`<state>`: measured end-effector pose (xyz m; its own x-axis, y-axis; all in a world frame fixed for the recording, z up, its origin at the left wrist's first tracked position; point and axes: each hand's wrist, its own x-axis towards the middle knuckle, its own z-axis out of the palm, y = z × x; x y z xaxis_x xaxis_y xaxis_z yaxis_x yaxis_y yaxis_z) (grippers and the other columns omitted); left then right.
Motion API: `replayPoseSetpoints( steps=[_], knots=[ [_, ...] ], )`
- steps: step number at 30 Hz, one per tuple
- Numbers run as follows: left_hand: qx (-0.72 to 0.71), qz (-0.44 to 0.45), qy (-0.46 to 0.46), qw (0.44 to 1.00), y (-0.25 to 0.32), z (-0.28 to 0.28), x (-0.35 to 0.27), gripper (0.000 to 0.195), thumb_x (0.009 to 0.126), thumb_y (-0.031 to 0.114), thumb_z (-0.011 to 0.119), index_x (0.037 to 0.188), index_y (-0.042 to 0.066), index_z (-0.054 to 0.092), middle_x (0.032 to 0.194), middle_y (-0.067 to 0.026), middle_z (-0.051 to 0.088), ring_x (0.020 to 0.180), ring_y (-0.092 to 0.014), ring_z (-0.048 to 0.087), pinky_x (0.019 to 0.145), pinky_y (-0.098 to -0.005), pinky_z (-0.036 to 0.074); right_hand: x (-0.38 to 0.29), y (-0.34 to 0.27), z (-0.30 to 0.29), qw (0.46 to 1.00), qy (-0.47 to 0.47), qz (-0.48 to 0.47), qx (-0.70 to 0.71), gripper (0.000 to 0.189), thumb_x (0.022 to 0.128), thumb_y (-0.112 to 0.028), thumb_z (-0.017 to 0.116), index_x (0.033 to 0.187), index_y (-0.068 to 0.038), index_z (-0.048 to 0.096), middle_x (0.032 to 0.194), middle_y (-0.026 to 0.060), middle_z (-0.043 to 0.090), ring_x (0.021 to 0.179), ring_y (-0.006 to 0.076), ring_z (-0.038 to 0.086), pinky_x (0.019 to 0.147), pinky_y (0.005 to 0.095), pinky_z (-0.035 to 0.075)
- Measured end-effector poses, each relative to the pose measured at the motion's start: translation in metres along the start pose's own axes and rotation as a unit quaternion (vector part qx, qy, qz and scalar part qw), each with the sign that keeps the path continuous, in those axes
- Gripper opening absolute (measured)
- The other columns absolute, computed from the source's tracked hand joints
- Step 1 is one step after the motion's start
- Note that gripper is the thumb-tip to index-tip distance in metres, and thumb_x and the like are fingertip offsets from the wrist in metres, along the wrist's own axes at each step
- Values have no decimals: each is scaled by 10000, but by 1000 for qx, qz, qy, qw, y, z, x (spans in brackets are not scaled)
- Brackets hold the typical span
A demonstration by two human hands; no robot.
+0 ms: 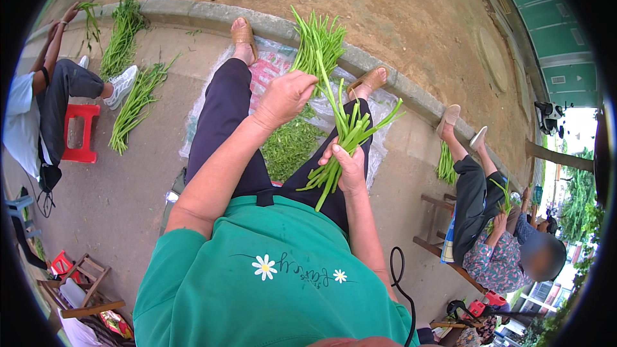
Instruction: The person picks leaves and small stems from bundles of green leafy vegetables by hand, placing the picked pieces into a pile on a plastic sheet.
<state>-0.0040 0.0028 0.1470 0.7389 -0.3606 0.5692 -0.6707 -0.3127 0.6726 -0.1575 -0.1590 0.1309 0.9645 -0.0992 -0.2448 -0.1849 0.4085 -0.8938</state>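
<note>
My right hand is closed around a loose bunch of green leaf-vegetable stems, which fan out above and below the fist. One long stem rises from the bunch. At it, the thumb and fingers of my left hand are pinched together; the exact contact is partly hidden. Beyond both hands, a thick bundle of green stems rests between my feet, against the curb. Below my hands, a heap of cut green leaves lies between my legs, partly covered by my thighs.
Plastic sheeting spreads under the bundle, up to the concrete curb. At left, a person handles greens near a red plastic stool and stem bundles. Another person sits at right, holding stems. A black cable hangs beside me.
</note>
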Motion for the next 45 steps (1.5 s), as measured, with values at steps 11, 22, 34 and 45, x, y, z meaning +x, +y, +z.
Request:
replayPoseSetpoints(
  steps=[11, 22, 34, 45],
  knots=[
    [-380, -402, 31, 832, -34, 5, -3, 153, 794, 33, 645, 937, -12, 679, 762, -47, 658, 615, -69, 558, 561, -197, 459, -12, -10, -6, 995, -40, -3, 95, 174, 854, -165, 622, 866, -40, 502, 677, 49, 502, 579, 155, 527, 546, 310, 476],
    [-101, -191, -47, 975, -23, 28, -29, 236, 746, 50, 686, 982, 51, 672, 839, -111, 650, 685, -203, 627, 622, -292, 495, -17, -11, -9, 998, -23, 3, 65, 199, 841, -179, 643, 848, -33, 507, 673, 53, 520, 579, 152, 544, 559, 304, 485],
    [-41, 13, 33, 999, 23, 3, -6, 220, 763, 35, 683, 983, 57, 676, 862, -101, 665, 771, -231, 653, 675, -303, 521, -14, -10, -3, 999, -21, 14, 26, 207, 839, -182, 644, 869, -24, 513, 685, 62, 532, 583, 151, 544, 558, 299, 481],
    [-197, -254, 46, 946, 13, 4, -16, 115, 768, 47, 617, 873, 43, 664, 731, -24, 641, 618, -108, 583, 566, -274, 476, -13, -5, -4, 1000, -10, 27, -3, 210, 840, -188, 636, 870, -21, 512, 679, 61, 534, 577, 150, 544, 563, 300, 487]
  ],
)
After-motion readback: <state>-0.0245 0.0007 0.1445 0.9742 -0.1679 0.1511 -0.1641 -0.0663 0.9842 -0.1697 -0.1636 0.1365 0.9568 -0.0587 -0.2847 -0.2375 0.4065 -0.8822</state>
